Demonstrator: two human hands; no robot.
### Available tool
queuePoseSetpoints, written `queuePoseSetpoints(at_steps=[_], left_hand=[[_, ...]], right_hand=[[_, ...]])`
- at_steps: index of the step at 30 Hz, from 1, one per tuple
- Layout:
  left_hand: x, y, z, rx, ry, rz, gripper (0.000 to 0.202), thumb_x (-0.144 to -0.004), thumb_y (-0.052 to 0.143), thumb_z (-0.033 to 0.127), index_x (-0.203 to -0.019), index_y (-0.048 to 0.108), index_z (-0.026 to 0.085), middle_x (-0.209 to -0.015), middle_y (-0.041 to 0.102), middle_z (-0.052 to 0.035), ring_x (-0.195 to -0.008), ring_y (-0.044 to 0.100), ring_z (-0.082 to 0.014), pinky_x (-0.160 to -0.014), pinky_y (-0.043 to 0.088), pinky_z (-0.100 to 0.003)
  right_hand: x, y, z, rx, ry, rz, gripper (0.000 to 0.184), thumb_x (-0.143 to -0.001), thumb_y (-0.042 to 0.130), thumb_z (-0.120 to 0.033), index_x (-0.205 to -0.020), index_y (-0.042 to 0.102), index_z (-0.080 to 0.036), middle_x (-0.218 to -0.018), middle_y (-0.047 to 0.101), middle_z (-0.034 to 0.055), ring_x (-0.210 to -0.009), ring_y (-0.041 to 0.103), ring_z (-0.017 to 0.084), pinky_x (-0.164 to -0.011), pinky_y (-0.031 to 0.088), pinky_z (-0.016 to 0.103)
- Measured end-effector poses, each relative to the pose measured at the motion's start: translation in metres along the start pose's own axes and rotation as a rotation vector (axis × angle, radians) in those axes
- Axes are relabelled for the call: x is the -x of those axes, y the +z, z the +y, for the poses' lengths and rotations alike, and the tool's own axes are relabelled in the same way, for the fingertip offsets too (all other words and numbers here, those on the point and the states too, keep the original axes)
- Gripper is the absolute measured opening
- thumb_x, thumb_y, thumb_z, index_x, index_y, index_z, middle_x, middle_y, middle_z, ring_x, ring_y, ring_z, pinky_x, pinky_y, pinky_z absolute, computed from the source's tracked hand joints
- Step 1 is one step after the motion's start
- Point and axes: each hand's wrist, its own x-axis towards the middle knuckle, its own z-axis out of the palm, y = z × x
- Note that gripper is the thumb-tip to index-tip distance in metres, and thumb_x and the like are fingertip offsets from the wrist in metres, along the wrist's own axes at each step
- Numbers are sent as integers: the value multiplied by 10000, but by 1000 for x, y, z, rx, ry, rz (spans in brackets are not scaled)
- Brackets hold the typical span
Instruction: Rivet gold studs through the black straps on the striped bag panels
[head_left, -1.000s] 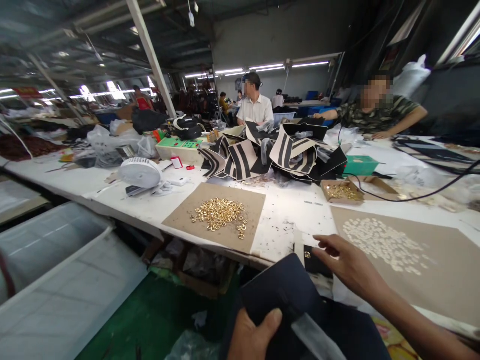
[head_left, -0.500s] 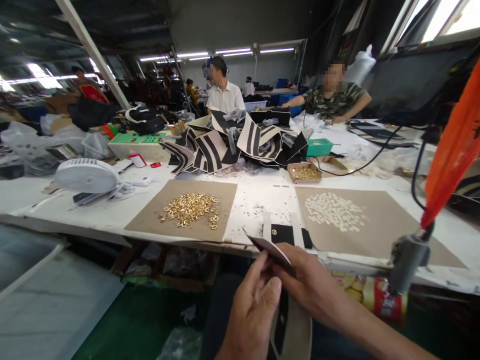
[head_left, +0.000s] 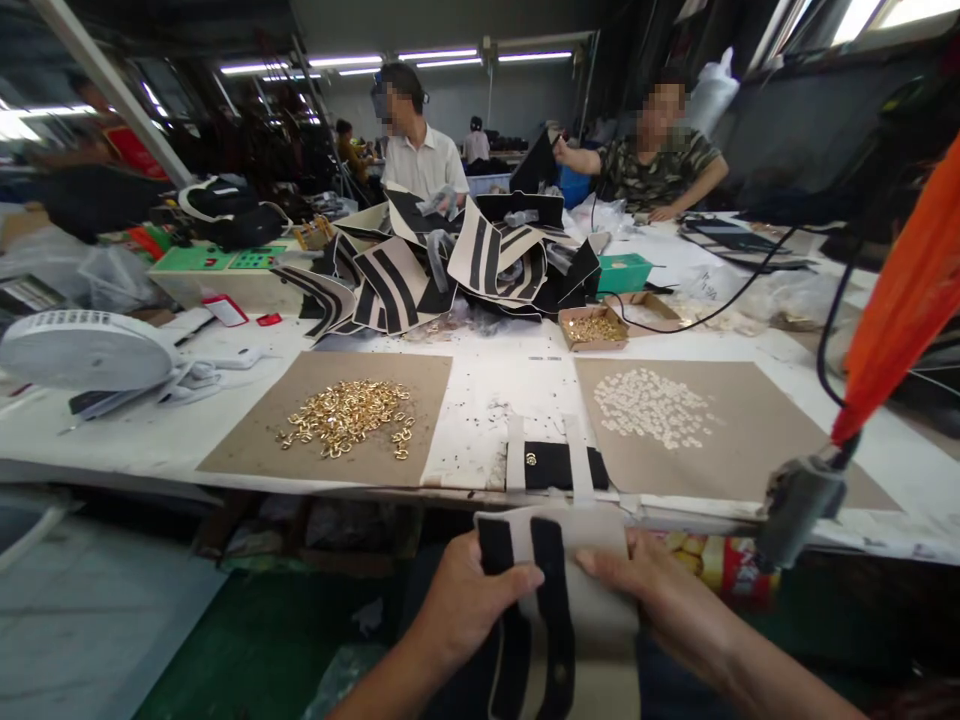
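Below the table's front edge I hold a beige fabric panel with two black stripes (head_left: 559, 600) flat between both hands. My left hand (head_left: 469, 600) grips its left edge, thumb on top. My right hand (head_left: 660, 595) grips the right edge the same way. Just beyond, on the table edge, lies a small black piece with a gold fitting (head_left: 555, 465) under pale strips. A heap of gold metal rings (head_left: 345, 415) lies on brown card to the left. A spread of small white pieces (head_left: 652, 405) lies on brown card to the right.
A pile of striped beige-and-black panels (head_left: 450, 265) sits mid-table, with a cardboard tray of gold parts (head_left: 592, 328) and a green box (head_left: 626, 272). A white fan (head_left: 82, 350) lies at left. An orange tool on a grey handle (head_left: 885, 330) hangs at right. Two people work across the table.
The view has swung right and down. My right hand left the table edge and joined the left; the panel, held edge-on half a second ago, is now turned flat between both hands.
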Motion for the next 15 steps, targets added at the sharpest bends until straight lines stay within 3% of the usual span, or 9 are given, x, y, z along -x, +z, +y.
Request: queuePoseSetpoints(at_steps=[2, 5, 11, 15], left_hand=[[-2, 0, -4, -54, -56, 11, 325, -769, 824, 354, -1002, 794, 129, -1016, 813, -98, -944, 751, -302, -841, 582, -350], [-19, 0, -5, -50, -95, 133, 317, -738, 836, 353, -952, 792, 123, -959, 816, -96, -883, 755, -294, -785, 584, -339], [-73, -6, 17, 107, -144, 285, 345, -696, 847, 318, -975, 763, 133, -910, 811, -95, -725, 745, -237, -710, 596, -343], [-98, -18, 23, -178, -107, 255, 272, -747, 792, 352, -923, 768, 145, -891, 808, -89, -767, 747, -252, -686, 584, -335]], right_hand=[[-4, -6, 7, 135, -22, 40, 317, -811, 819, -478, -957, 771, -200, -873, 749, 55, -809, 693, 266, -792, 557, 376], [-22, -7, 7, 333, -123, 217, 305, -806, 803, -503, -914, 772, -219, -875, 755, 38, -846, 692, 275, -743, 559, 347], [-80, -3, -28, 653, -335, 426, 268, -864, 707, -450, -966, 767, -209, -870, 774, 43, -823, 719, 276, -725, 576, 354], [-105, -14, -35, 796, -384, 482, 293, -875, 686, -425, -1052, 762, -204, -979, 785, 67, -894, 733, 295, -806, 583, 394]])
